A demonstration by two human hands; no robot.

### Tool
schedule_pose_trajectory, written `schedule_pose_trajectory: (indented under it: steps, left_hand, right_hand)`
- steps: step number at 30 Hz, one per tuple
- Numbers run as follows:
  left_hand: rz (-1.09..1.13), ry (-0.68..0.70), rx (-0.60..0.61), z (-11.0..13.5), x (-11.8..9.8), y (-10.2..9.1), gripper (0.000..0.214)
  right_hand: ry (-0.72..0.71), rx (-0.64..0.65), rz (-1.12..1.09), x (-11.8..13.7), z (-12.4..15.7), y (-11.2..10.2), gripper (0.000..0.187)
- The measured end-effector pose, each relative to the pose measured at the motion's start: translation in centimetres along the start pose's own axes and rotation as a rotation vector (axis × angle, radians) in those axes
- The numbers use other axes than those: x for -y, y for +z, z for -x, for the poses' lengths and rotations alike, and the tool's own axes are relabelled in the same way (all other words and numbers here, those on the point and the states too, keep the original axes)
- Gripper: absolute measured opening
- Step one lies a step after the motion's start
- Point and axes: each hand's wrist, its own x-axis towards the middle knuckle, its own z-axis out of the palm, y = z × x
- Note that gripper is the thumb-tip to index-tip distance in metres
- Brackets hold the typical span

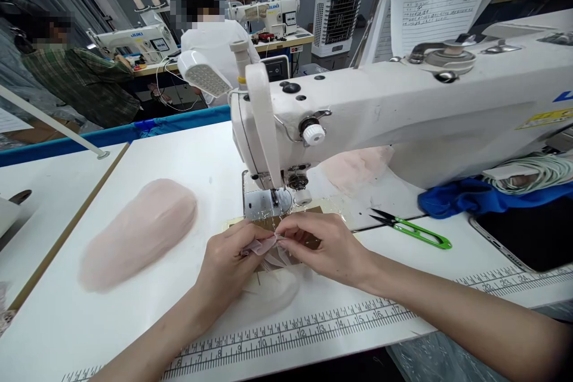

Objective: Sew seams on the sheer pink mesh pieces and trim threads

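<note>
Along the near edge of a glossy white worktable [380, 352], a black-printed ruler strip [268, 337] is crossed by 2 bare forearms. Just beyond it, a sheer, pale pinkish-white piece of thin fabric [263, 245] is held above the tabletop, in front of the needle area of a white industrial sewing machine [358, 104]. Its gathered edge is pinched between the thumb and fingers of the left hand [230, 253]; beside that grip, the same edge is nipped by the thumb and forefinger of the right hand [329, 245], the fingertips nearly touching.

The fabric can be judged very light, limp and probably slippery, easily creased or snagged. It is best taken by its edge, at 2 close points, with a light fingertip pinch and the loose part left unpulled.

To the right, green-handled thread snips [416, 233] are laid down, blades apart; to the left, an oval, pale pink heap of sheer fabric [138, 236] is set. Farther back, 2 co-workers are seen near other white sewing machines [138, 42].
</note>
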Motion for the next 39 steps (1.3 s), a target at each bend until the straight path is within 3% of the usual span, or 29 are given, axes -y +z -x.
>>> schedule_pose_trajectory:
  steps: [10,15,18,22,25,28,34,37,39]
  left_hand:
    - [-0.045,0.057,-0.025,0.0,-0.4,-0.3,0.007]
    - [-0.035,0.078,-0.005,-0.1,-0.8,-0.3,0.012]
    - [-0.013,0.131,0.014,-0.1,-1.1,-0.2,0.022]
    - [-0.033,0.185,-0.006,0.1,-1.3,-0.1,0.012]
    - [-0.052,0.188,-0.020,0.3,-1.2,-0.1,0.008]
    - [-0.078,0.213,0.015,0.4,-1.1,0.0,0.021]
    - [-0.069,0.243,-0.007,0.5,-1.0,0.1,0.014]
    - [0.030,0.109,0.055,0.3,-1.3,0.0,0.011]
    - [0.096,-0.065,0.183,0.2,-1.3,-0.1,0.010]
  right_hand:
    - [-0.144,-0.053,0.102,0.1,0.1,-0.1,0.011]
    - [-0.432,-0.145,0.339,-0.3,0.4,-0.6,0.012]
    - [-0.610,-0.099,0.493,-0.2,0.5,-1.3,0.018]
    - [-0.747,-0.017,0.579,0.3,0.4,-2.3,0.024]
    - [-0.855,-0.039,0.691,0.9,0.1,-2.6,0.023]
    - [-0.961,-0.083,0.766,1.3,-0.1,-2.5,0.017]
    - [-0.980,-0.064,0.787,1.5,-0.1,-2.7,0.018]
    - [-0.931,-0.066,0.735,1.2,0.1,-2.5,0.016]
    - [-0.789,-0.070,0.650,0.7,0.2,-2.0,0.014]
